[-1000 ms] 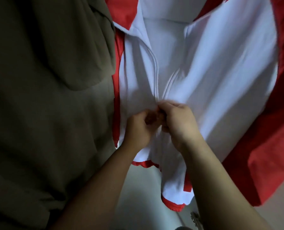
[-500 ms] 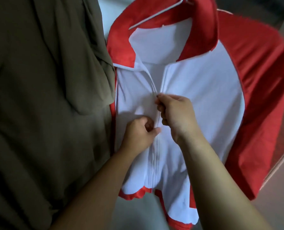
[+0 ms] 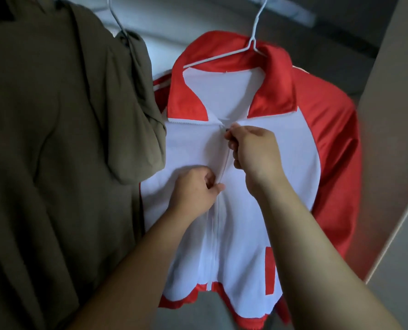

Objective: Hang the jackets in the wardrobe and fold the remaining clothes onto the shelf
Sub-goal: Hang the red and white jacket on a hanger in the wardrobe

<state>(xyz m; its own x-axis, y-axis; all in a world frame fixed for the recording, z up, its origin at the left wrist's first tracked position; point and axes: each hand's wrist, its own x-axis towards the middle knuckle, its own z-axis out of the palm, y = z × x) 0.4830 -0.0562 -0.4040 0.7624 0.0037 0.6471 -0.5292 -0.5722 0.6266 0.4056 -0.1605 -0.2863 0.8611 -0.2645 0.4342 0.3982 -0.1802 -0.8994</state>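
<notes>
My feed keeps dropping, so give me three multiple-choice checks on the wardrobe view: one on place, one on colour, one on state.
1. The olive jacket hangs: A. left of the red-and-white jacket B. right of it C. beneath it
2. The red-and-white jacket's collar is: A. white B. red C. olive
3. Its zipper is: A. fully open B. half closed C. closed to the collar

1 A: it fills the view's left. 2 B: red flaps beside the white lining. 3 C: the right hand pinches the zipper at the collar's base.
</notes>
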